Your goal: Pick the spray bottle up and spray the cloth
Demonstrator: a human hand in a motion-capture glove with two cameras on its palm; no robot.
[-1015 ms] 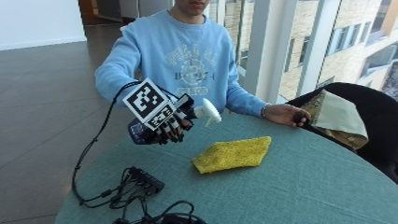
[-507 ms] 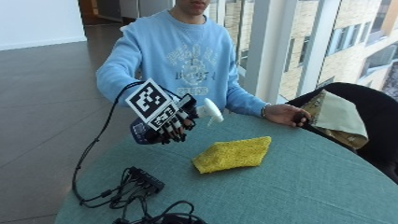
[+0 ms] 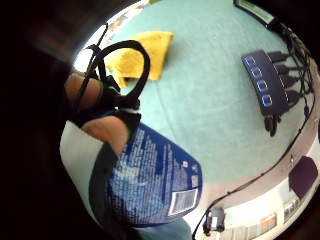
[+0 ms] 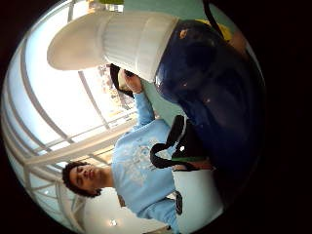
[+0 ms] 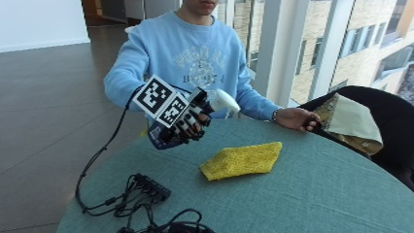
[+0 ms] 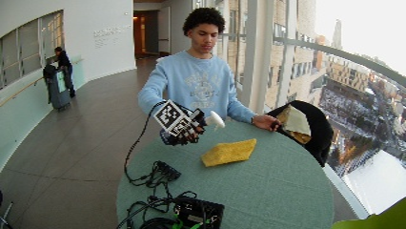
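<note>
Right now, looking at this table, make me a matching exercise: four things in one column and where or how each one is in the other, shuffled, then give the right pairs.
Things
1. spray bottle
2. yellow cloth
3. gloved right hand
4. bare left hand

States
A. lies flat on the green table, untouched
B. rests at the far table edge, beside the dark chair
C. held up off the table, white nozzle toward the cloth side
D. curled round the dark blue bottle

Pairs: 1-C, 2-A, 3-D, 4-B
</note>
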